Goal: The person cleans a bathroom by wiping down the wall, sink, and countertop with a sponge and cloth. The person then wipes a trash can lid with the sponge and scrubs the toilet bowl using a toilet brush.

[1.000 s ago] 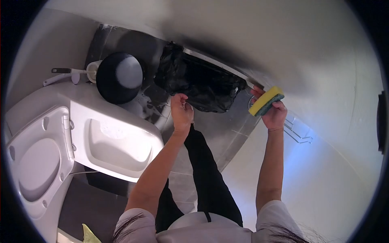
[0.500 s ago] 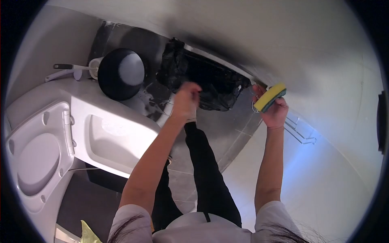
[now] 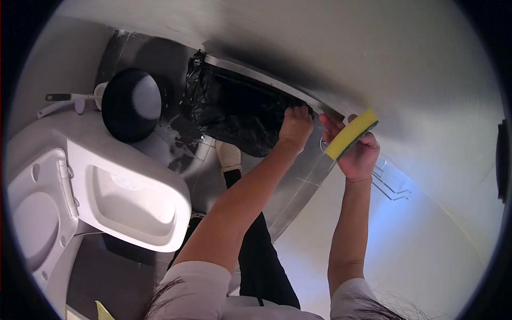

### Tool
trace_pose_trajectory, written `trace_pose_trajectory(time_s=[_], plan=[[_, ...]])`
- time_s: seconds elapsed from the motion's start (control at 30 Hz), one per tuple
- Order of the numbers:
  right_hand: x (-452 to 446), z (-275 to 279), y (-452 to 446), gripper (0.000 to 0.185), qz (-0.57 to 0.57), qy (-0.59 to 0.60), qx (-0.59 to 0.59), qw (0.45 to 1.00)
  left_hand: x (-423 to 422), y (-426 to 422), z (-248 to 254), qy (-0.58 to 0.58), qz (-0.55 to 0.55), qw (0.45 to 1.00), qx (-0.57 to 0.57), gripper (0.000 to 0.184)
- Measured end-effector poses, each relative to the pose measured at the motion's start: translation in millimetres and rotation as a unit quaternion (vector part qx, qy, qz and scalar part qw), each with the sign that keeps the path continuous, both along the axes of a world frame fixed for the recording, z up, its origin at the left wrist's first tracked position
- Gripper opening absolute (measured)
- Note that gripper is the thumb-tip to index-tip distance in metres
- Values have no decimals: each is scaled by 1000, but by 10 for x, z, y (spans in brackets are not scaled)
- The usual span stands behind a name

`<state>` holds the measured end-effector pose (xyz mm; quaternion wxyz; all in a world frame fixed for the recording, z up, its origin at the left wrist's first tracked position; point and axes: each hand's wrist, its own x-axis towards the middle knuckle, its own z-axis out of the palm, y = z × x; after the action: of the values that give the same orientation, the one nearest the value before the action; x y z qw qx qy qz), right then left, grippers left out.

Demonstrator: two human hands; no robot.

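Observation:
A yellow sponge [image 3: 349, 134] with a dark green scouring side rests across the fingers of my right hand [image 3: 360, 154], which is raised with the palm up and the thumb against the sponge. My left hand [image 3: 297, 127] is at the right end of a bin lined with a black bin bag [image 3: 234, 114]. Its fingers are curled closed over the bag's edge there. The bag hangs in creases over the bin's near side, and the dark inside of the bin shows no detail.
An open toilet [image 3: 184, 213] stands at left with its lid raised. Beyond it are a black bucket [image 3: 120, 117] and a toilet brush with a grey-black handle [image 3: 58, 97]. Wet suds lie on the tiled floor [image 3: 178, 141]. A wire rack [image 3: 392, 186] is at right.
My left hand has moved right, from above the bin's near side to the right end of the bag. The right hand keeps the sponge, now tilted a little differently. The view has shifted right.

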<state>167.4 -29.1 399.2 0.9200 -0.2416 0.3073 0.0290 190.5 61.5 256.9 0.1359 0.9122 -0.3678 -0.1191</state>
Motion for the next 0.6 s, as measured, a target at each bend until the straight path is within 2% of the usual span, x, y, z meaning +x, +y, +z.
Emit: trace_pose_trajectory(time_s=[0.23,0.3,0.53,0.6], plan=[[16,36,40,41,-10,18,-21,1000,-167,50,35,-17,-62,998,9,16],[18,32,38,42,-5,8,-7,1000,-272,107,77,-4,-97,995,-25,15],[26,40,46,43,-2,12,-6,1000,-459,290,174,38,-89,984,-153,9],[26,41,44,44,-7,15,-4,1000,-431,406,291,94,-29,981,-167,9]])
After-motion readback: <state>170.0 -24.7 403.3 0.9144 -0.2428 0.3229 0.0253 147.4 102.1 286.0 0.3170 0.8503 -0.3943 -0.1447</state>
